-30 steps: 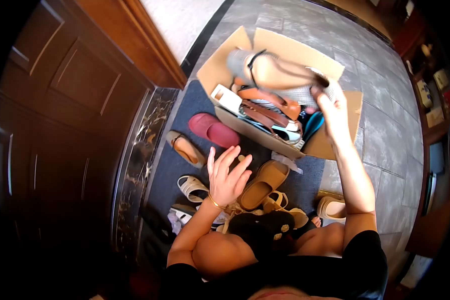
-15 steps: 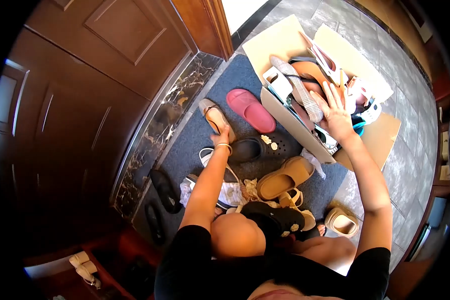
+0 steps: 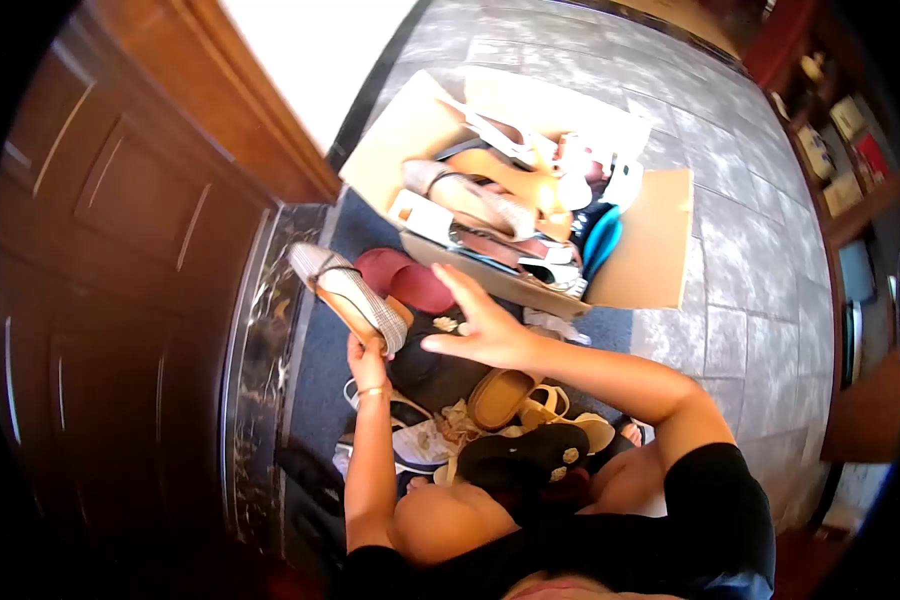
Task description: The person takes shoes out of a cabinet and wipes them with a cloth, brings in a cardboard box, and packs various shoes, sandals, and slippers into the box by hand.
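Observation:
My left hand point(image 3: 368, 368) grips a grey checked flat shoe point(image 3: 348, 290) by its heel, raised above the mat with its toe toward the door. To the right of that shoe my right hand point(image 3: 482, 325) hangs with thumb and fingers apart, holding nothing. Behind the held shoe lies a pink-red slipper point(image 3: 425, 287). A similar checked flat point(image 3: 470, 198) rests on top of the shoes in the open cardboard box point(image 3: 638, 235). Black clogs with flower charms point(image 3: 525, 455) and a tan clog point(image 3: 500, 397) are near my knees.
A dark wooden door point(image 3: 100, 290) stands at the left beside a marble threshold point(image 3: 260, 370). White sandals and crumpled paper point(image 3: 432, 440) lie on the blue mat point(image 3: 315, 375). Shelves point(image 3: 850, 190) line the right side, past grey floor tiles point(image 3: 745, 290).
My left hand has lifted the checked flat from the mat. My right hand has left the box and moved left toward it. The other checked flat stays in the box.

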The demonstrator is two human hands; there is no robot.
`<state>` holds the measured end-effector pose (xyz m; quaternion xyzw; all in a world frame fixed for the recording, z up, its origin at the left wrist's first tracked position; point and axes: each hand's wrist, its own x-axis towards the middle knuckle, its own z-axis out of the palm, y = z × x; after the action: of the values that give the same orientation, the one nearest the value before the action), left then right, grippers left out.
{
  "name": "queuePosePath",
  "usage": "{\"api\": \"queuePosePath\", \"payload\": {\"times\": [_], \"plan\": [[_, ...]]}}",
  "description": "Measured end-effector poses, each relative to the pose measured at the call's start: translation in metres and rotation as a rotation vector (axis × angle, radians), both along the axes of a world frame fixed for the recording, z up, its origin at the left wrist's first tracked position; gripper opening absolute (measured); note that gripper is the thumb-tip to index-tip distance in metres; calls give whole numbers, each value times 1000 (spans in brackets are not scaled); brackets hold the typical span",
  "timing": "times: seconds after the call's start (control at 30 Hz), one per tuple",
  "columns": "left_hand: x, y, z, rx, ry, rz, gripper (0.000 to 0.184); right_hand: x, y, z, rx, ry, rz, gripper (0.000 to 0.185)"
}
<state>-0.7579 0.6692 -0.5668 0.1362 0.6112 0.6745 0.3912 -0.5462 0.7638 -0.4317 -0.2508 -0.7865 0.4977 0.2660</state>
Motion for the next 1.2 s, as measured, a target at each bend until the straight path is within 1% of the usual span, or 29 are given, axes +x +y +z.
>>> {"api": "queuePosePath", "payload": {"times": [0.03,0.07,0.1,0.13,0.17,0.2,0.23,0.3,0.37,0.43,0.47,0.5,0.53,0.6,0.63,0.67,0.7,0.73,0.77,0.83,0.9,0.93,0.97,1.0,1.03,1.07,1.13,1.17,1.2], "plan": [[7,0,19,165,48,-129,28,-3,0,2,-81,17,-1,100],[25,7,54,226,75,-159,31,-5,2,8,28,-27,34,108],[47,14,93,286,104,-180,35,-8,2,6,-30,71,81,109],[60,16,119,313,89,-292,41,-7,3,11,29,148,27,109],[61,20,119,323,103,-355,50,-6,2,19,88,225,-25,109],[72,20,148,331,-16,-400,56,1,7,32,117,206,-89,106],[84,20,176,343,-134,-443,63,11,18,43,74,240,-74,98],[88,18,178,524,-145,-628,72,27,46,42,-187,370,-127,85],[102,9,174,510,-9,-697,74,56,66,65,-437,456,-88,74],[109,-1,160,419,64,-844,69,76,84,75,-408,431,-174,66],[108,-4,151,331,13,-948,64,82,91,87,-317,370,-194,62],[108,-11,141,234,-52,-1045,60,83,97,96,-152,270,-218,60],[108,-18,127,226,-56,-1089,55,84,103,105,12,171,-252,58],[104,-32,111,200,-31,-1197,55,76,124,120,657,-136,-304,59],[101,-38,99,202,-7,-1247,54,69,137,123,1056,-302,-312,62],[98,-46,88,156,-48,-1293,54,61,148,116,1087,-396,-267,62],[96,-51,89,157,-39,-1304,54,54,161,107,1124,-489,-225,62],[94,-55,82,101,-29,-1357,54,51,178,74,1077,-596,-204,58],[92,-60,71,45,-21,-1411,53,42,174,54,846,-809,-206,53],[89,-72,56,32,29,-1396,50,41,205,4,836,-911,-273,47],[84,-91,39,44,31,-1320,50,35,234,-13,760,-755,-183,42],[82,-101,30,2,68,-1347,49,43,253,-21,705,-791,-119,45],[83,-116,16,-33,-71,-1329,48,39,251,-15,710,-849,-113,47],[87,-128,12,-18,-145,-1288,45,35,249,-9,715,-908,-106,50],[89,-135,10,3,-206,-1247,43,29,230,7,786,-976,-161,54],[89,-141,9,0,-222,-1189,41,34,240,0,926,-955,-170,53],[88,-152,6,-9,-249,-1078,37,26,241,-9,1109,-756,-224,52],[88,-158,2,-2,-239,-924,29,17,233,-8,1145,-589,-268,51],[83,-165,-2,-8,-226,-841,27,11,223,-5,1173,-424,-313,50]]}}
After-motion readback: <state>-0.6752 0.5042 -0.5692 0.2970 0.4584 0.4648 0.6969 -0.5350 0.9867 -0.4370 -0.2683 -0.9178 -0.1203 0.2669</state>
